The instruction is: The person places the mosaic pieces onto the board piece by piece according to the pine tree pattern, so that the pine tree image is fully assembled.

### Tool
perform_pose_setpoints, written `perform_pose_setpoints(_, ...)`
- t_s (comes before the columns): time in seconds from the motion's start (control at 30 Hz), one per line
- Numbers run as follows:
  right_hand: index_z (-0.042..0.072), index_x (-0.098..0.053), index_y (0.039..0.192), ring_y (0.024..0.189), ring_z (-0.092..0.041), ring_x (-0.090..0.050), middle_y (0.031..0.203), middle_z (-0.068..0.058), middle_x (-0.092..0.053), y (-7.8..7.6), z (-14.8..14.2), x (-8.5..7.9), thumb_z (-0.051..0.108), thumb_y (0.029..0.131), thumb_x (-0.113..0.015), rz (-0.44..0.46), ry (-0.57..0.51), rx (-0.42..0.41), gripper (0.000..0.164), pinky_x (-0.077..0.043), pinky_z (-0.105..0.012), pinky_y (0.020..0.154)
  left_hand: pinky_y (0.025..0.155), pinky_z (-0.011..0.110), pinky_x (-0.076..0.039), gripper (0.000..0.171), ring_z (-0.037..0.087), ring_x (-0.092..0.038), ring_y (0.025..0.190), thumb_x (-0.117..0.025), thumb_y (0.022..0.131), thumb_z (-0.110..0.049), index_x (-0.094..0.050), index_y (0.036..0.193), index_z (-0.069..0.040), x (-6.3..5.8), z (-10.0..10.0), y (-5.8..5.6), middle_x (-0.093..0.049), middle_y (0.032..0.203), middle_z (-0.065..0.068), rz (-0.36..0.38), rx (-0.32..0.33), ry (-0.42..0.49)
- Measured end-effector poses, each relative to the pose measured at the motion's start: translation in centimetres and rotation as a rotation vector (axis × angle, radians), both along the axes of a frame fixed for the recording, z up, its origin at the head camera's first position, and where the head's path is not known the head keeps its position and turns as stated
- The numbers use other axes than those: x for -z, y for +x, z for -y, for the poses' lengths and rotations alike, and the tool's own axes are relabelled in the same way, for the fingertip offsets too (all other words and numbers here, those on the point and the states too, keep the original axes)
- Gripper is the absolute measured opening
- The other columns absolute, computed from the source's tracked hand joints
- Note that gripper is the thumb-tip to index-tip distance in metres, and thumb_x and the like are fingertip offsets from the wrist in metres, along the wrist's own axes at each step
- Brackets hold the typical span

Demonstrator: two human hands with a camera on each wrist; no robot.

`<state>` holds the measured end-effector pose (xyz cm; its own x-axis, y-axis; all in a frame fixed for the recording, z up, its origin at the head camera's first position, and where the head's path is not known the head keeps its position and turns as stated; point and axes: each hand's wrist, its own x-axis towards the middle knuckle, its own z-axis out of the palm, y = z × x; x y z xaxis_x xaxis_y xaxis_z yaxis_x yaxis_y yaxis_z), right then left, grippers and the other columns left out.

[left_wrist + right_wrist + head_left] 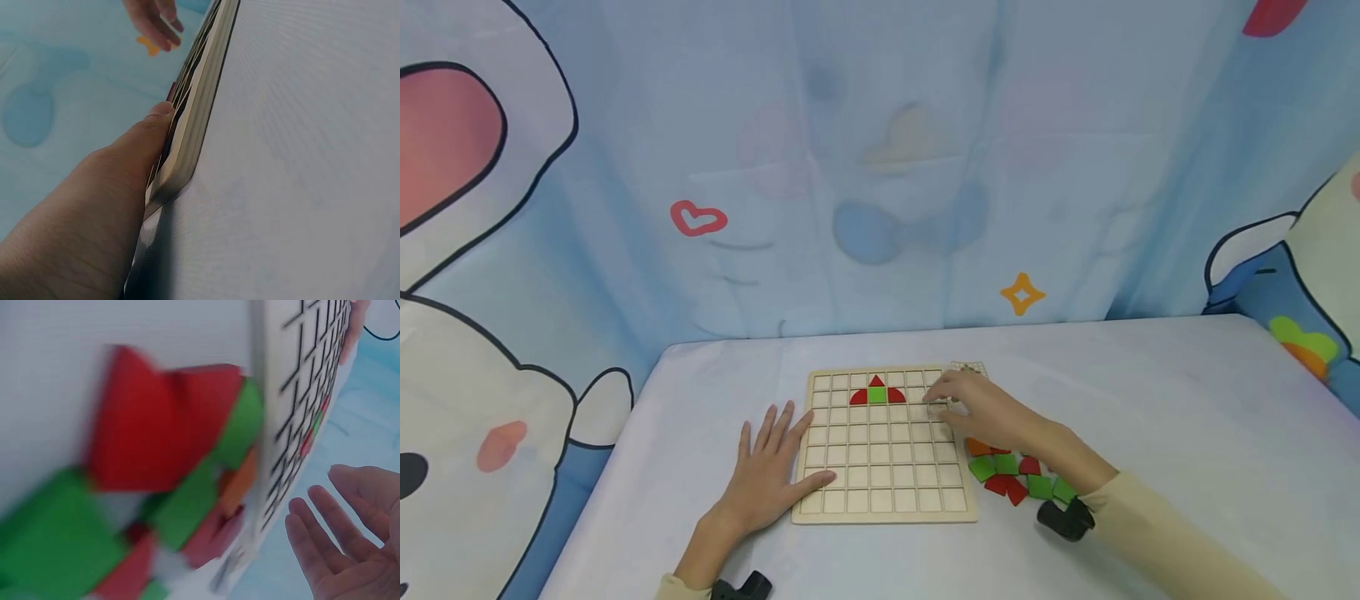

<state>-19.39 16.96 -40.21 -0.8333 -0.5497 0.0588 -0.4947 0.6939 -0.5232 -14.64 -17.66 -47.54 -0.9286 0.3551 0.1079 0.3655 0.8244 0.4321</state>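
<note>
A wooden grid board (pixel 887 479) lies flat on the table. My left hand (pixel 767 479) rests at its left side, fingers spread and straight, with the thumb (pixel 137 140) over the board's edge. In an upper row sits a green square (pixel 877 396), flanked by a red rounded piece (pixel 859 397) on the left and another red rounded piece (pixel 895 396) on the right. Above the square is a red triangle (pixel 876 381). Over the board's upper right side hovers my right hand (pixel 981 408), fingers loosely bent and apart; nothing shows in it in the right wrist view.
Loose red, green and orange pieces lie right of the board, among them a green piece (pixel 982 468) and a red piece (pixel 134 425), partly under my right forearm. Behind the right hand a small gridded card (pixel 967 366) is mostly hidden. A blue patterned curtain (pixel 910 208) hangs beyond the table.
</note>
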Motion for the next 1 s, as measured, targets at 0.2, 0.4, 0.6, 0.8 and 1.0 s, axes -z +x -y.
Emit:
perform_pose_setpoints(0.2, 0.007, -0.076, 0.116, 0.109, -0.027, -0.064, 0.117, -0.005, -0.068, 2.4, -3.7, 0.1, 0.006, 0.094, -0.078, 0.020, 0.007, 0.044, 0.022, -0.060, -0.041, 0.091, 0.120, 0.074, 0.000, 0.091, 0.046, -0.012, 0.158, -0.064, 0.094, -0.064, -0.035, 0.164, -0.013, 0.2, 0.0, 0.1, -0.024, 0.171, 0.021, -0.030, 0.001, 0.016)
perform_pose_setpoints(0.4, 0.010, -0.077, 0.113, 0.105, -0.024, -0.064, 0.114, -0.002, -0.068, 3.6, -6.9, 0.0, 0.006, 0.091, -0.080, 0.043, 0.008, 0.087, 0.023, -0.062, -0.035, 0.084, 0.121, 0.072, 0.003, 0.091, 0.044, -0.009, 0.159, -0.064, 0.095, -0.064, -0.033, 0.166, -0.015, 0.0, 0.0, 0.2, -0.021, 0.172, 0.019, 0.007, -0.010, 0.000)
perform_pose_setpoints(0.6, 0.009, -0.078, 0.111, 0.096, -0.019, -0.062, 0.108, 0.000, -0.068, 4.2, -9.3, 0.6, 0.009, 0.087, -0.085, 0.090, 0.056, 0.126, 0.025, -0.061, -0.029, 0.079, 0.121, 0.071, 0.004, 0.092, 0.042, -0.007, 0.160, -0.064, 0.095, -0.063, -0.031, 0.166, -0.016, -0.1, 0.0, 0.3, -0.019, 0.173, 0.018, 0.029, -0.012, -0.006)
perform_pose_setpoints(0.8, 0.010, -0.079, 0.110, 0.094, -0.017, -0.061, 0.106, 0.002, -0.068, 4.7, -10.3, 1.0, 0.009, 0.086, -0.085, 0.084, 0.068, 0.131, 0.025, -0.060, -0.027, 0.078, 0.121, 0.071, 0.004, 0.091, 0.042, -0.007, 0.160, -0.063, 0.095, -0.063, -0.031, 0.166, -0.015, -0.2, -0.1, 0.3, -0.019, 0.173, 0.018, 0.025, -0.007, -0.004)
perform_pose_setpoints(1.0, 0.010, -0.079, 0.109, 0.094, -0.018, -0.060, 0.105, 0.001, -0.067, 4.6, -10.3, 1.4, 0.009, 0.085, -0.086, 0.065, 0.072, 0.142, 0.025, -0.061, -0.029, 0.079, 0.122, 0.071, 0.005, 0.091, 0.041, -0.005, 0.160, -0.063, 0.096, -0.062, -0.030, 0.167, -0.015, 0.0, -0.1, 0.2, -0.018, 0.173, 0.017, 0.029, -0.009, -0.011)
